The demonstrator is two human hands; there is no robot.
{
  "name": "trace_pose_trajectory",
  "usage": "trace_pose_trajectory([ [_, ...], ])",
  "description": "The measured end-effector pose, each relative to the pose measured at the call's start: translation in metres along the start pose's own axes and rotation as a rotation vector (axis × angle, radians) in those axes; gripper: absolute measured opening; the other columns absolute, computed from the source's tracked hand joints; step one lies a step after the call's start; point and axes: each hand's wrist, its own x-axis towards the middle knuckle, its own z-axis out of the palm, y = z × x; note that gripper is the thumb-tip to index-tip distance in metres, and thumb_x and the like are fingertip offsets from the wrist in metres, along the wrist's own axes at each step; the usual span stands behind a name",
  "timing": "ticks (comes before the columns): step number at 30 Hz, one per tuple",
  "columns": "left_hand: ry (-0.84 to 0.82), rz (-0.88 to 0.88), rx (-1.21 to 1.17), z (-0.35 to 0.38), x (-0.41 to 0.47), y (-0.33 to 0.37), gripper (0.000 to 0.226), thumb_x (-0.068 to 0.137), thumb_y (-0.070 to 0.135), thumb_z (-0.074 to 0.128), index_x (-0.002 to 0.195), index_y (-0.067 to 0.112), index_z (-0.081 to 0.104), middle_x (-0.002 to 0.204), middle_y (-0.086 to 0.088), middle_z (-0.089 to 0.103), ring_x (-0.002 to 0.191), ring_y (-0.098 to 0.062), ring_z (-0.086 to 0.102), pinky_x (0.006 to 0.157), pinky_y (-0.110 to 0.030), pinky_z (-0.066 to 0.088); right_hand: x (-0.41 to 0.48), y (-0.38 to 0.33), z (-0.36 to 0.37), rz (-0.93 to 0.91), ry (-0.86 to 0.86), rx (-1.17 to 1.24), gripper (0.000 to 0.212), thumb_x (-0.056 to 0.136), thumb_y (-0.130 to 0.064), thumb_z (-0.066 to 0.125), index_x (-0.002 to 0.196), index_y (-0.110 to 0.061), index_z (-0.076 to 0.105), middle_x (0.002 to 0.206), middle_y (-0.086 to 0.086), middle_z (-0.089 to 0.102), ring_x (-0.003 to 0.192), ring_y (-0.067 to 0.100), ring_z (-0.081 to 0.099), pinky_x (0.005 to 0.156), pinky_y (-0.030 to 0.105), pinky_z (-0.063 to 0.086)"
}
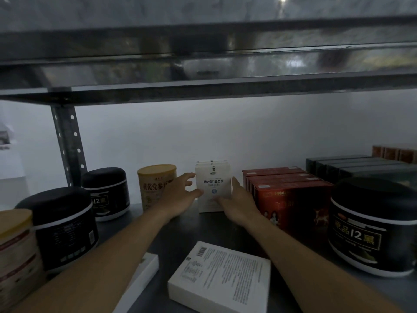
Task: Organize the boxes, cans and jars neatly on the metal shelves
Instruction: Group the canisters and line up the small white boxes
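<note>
Currently, nearest the camera, a flat white cardboard box (220, 276) lies face down on the grey metal shelf (180, 231), printed back up and askew. A second flat white box (144, 269) lies partly under the left forearm. Judged as not yet put in place, both.

At the near left stands a beige can with a tan lid (15, 251), and beside it a black round jar with a white band (65, 227). At the near right stands a larger black jar with gold lettering (370, 227), apart from its kind.

Further in, both arms reach to a white upright box (213, 188), the front one of a short row standing mid-shelf. The left hand (180, 195) is released, its fingers spread and fairly straight, touching the box's left edge. The right hand (237, 204) grasps the box, thumb up its right edge and fingers across the lower front. The step appears to be squaring this box into line.

Level with it stand a gold cylindrical can (155, 184) and another black jar (108, 193) to the left, and a tidy row of red boxes (291, 197) to the right. Behind those sit dark green boxes (356, 168) and brown boxes (394, 152), both aligned.

Assessment: the boxes at the back and right are in order. Jars and cans remain mixed, and the loose boxes are outstanding. Roughly half done.
</note>
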Motion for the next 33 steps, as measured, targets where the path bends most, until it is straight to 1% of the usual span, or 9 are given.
trace_pose_trajectory([
  [3,-0.004,0.002,-0.009,0.002,0.0,0.002,0.062,0.089,0.03,0.066,0.144,0.028,0.039,0.143,-0.003,0.047,0.13,-0.019,0.045,0.09,-0.026,0.037,0.001,0.002,0.001,0.013,-0.005,0.026,0.044,0.09,-0.014,0.063,0.129,-0.016,0.044,0.131,0.002,0.057,0.119,0.02,0.055,0.083,0.02,0.045],
  [5,-0.006,0.003,-0.012,0.004,-0.001,0.004,0.062,0.09,0.029,0.066,0.145,0.028,0.038,0.144,-0.002,0.047,0.13,-0.018,0.044,0.088,-0.025,0.036,0.002,0.005,0.002,0.017,-0.001,0.047,0.043,0.089,-0.017,0.065,0.127,-0.018,0.045,0.13,0.001,0.059,0.117,0.019,0.057,0.086,0.022,0.048],
  [9,-0.028,-0.022,-0.13,0.008,0.001,0.004,0.063,0.089,0.024,0.067,0.145,0.027,0.038,0.146,-0.004,0.044,0.135,-0.016,0.04,0.094,-0.027,0.037,0.002,0.008,0.003,0.038,-0.039,0.085,0.047,0.091,-0.019,0.063,0.132,-0.021,0.042,0.128,-0.006,0.056,0.12,0.016,0.053,0.092,0.025,0.045],
  [11,-0.041,-0.028,-0.18,0.01,0.001,0.004,0.062,0.09,0.021,0.066,0.144,0.026,0.038,0.145,-0.004,0.047,0.134,-0.017,0.042,0.096,-0.03,0.042,0.003,0.009,0.002,0.039,-0.04,0.087,0.047,0.091,-0.018,0.063,0.133,-0.02,0.043,0.13,-0.005,0.056,0.12,0.017,0.053,0.094,0.026,0.046],
  [13,-0.042,-0.021,-0.19,0.011,0.001,0.005,0.062,0.09,0.02,0.066,0.145,0.026,0.037,0.143,-0.004,0.05,0.132,-0.017,0.045,0.098,-0.033,0.045,0.004,0.009,0.002,0.041,-0.033,0.088,0.046,0.091,-0.018,0.062,0.133,-0.02,0.044,0.132,-0.001,0.057,0.119,0.018,0.055,0.093,0.027,0.047],
  [18,-0.025,-0.003,-0.153,0.011,0.004,0.005,0.065,0.09,0.023,0.066,0.147,0.026,0.035,0.142,-0.005,0.051,0.129,-0.019,0.047,0.102,-0.039,0.045,0.006,0.009,0.003,0.048,-0.029,0.108,0.046,0.091,-0.017,0.063,0.133,-0.019,0.045,0.132,-0.001,0.057,0.12,0.019,0.055,0.091,0.025,0.047],
  [23,-0.03,-0.011,-0.136,0.012,0.002,0.002,0.067,0.09,0.025,0.067,0.148,0.028,0.034,0.143,-0.004,0.049,0.131,-0.018,0.045,0.101,-0.032,0.042,0.004,0.01,0.003,0.048,-0.042,0.108,0.047,0.091,-0.016,0.062,0.134,-0.02,0.043,0.134,0.001,0.056,0.121,0.019,0.054,0.09,0.024,0.045],
  [27,-0.016,0.001,-0.109,0.011,0.0,0.004,0.064,0.091,0.024,0.065,0.147,0.026,0.035,0.144,-0.002,0.047,0.132,-0.015,0.043,0.092,-0.025,0.037,0.004,0.009,0.002,0.054,-0.046,0.086,0.048,0.091,-0.017,0.063,0.133,-0.019,0.041,0.134,0.002,0.056,0.121,0.02,0.054,0.09,0.025,0.047],
  [33,0.014,-0.001,-0.09,0.007,-0.001,0.005,0.061,0.09,0.026,0.066,0.145,0.027,0.038,0.143,-0.003,0.047,0.13,-0.016,0.044,0.086,-0.024,0.035,0.001,0.005,0.001,0.055,-0.054,0.082,0.051,0.092,-0.017,0.062,0.137,-0.018,0.037,0.138,0.002,0.054,0.122,0.02,0.053,0.086,0.022,0.044],
])
